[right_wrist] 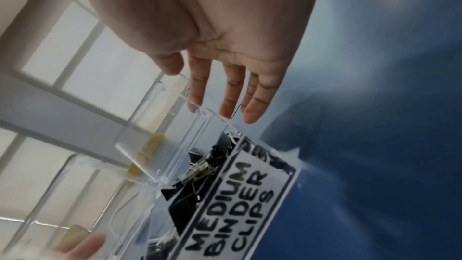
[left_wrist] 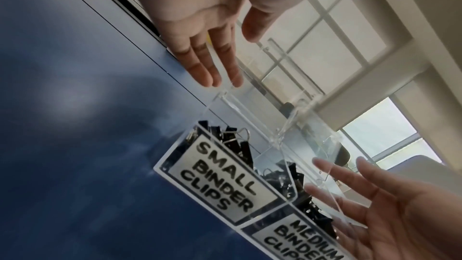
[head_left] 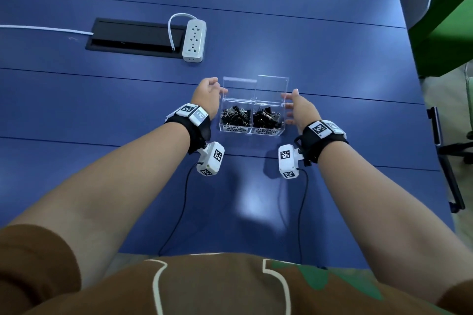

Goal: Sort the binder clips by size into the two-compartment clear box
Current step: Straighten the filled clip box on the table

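Observation:
A clear two-compartment box (head_left: 281, 120) stands on the blue table (head_left: 102, 100), both of its lids (head_left: 272, 85) raised at the back. Small black binder clips (head_left: 235, 115) fill the left compartment, labelled SMALL BINDER CLIPS (left_wrist: 217, 175). Medium clips (head_left: 267, 117) fill the right one, labelled MEDIUM BINDER CLIPS (right_wrist: 240, 205). My left hand (head_left: 208, 96) is beside the box's left wall, fingers straight, tips by the left lid's edge (left_wrist: 246, 78). My right hand (head_left: 297, 107) is by the right wall, fingers spread and straight. Neither hand holds anything; whether they touch the box is unclear.
A white power strip (head_left: 194, 41) lies next to a black cable hatch (head_left: 133, 38) at the back left, with a white cable (head_left: 46, 29) running left. The table's right edge (head_left: 435, 135) has a chair base (head_left: 450, 148) beyond it.

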Demonstrator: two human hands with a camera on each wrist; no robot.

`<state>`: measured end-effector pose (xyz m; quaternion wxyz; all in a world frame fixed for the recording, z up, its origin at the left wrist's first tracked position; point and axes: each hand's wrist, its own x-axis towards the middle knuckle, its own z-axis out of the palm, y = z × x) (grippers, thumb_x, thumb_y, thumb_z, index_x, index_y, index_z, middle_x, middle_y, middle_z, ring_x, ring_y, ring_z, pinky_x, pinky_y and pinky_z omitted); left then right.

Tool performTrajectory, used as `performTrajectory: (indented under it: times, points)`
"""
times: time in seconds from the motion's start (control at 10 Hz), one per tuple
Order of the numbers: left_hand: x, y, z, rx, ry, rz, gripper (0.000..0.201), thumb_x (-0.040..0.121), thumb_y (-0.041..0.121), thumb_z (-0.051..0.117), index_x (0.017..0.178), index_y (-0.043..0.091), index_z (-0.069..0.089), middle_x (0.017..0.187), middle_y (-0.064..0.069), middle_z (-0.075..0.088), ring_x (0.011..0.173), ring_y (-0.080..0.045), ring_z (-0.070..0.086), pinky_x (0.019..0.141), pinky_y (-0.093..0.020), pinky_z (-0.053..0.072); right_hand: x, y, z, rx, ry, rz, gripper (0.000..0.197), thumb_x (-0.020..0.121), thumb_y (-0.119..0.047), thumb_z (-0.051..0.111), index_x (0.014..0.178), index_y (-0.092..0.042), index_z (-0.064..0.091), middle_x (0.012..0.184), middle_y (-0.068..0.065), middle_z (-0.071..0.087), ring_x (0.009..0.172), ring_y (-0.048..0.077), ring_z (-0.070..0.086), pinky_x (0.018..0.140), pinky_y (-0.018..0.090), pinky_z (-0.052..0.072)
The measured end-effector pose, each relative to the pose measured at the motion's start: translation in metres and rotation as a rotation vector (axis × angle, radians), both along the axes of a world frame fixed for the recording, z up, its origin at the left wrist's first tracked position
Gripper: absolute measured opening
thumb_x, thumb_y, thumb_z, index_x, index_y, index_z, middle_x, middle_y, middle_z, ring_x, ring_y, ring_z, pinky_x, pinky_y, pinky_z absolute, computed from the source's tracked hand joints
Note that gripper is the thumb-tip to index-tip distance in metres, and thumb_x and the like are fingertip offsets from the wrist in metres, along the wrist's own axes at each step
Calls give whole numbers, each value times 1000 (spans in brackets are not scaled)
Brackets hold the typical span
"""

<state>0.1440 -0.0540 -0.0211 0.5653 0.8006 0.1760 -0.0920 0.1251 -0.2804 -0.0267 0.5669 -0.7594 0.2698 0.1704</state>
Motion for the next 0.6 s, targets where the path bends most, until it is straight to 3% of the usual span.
performTrajectory:
  times: [0.1, 0.2, 0.3, 0.4, 0.6]
  points:
    - [-8, 6, 1, 6, -61, -9, 28, 100, 16, 35, 124, 13, 50, 92, 0, 67, 76, -8, 57, 77, -26, 48, -11, -4, 2, 44, -77, -10, 48, 97, -50, 26, 107, -26, 67, 98, -1, 59, 85, 16, 52, 79, 35, 52]
    - [-22, 11, -3, 150, -56, -161, 30, 91, 9, 54, 120, 15, 56, 92, -1, 61, 81, -14, 56, 80, -28, 48, -31, -6, -2, -17, -158, 56, 26, 90, -44, 51, 96, -27, 69, 94, -4, 64, 77, 12, 55, 80, 36, 54]
    - [-34, 10, -11, 342, -62, -299, 36, 86, 10, 63, 120, 15, 55, 98, -3, 51, 83, -17, 54, 83, -29, 49, -48, -6, -14, -168, -228, 197, 13, 82, -34, 68, 95, -33, 65, 103, 2, 61, 77, 16, 59, 77, 37, 54]
    - [-44, 10, -11, 362, -58, -303, 35, 89, 14, 61, 122, 14, 52, 100, -3, 49, 81, -18, 53, 84, -30, 47, -52, -1, -11, -289, -266, 253, 18, 84, -29, 66, 102, -28, 61, 109, 4, 51, 79, 17, 56, 74, 29, 46]
    - [-59, 26, 3, 339, -11, -249, 47, 94, 25, 54, 137, 12, 39, 111, -5, 51, 83, -17, 53, 83, -26, 40, -48, 3, 16, -375, -295, 249, 18, 89, -32, 58, 101, -20, 61, 107, 3, 45, 82, 17, 52, 79, 27, 42]
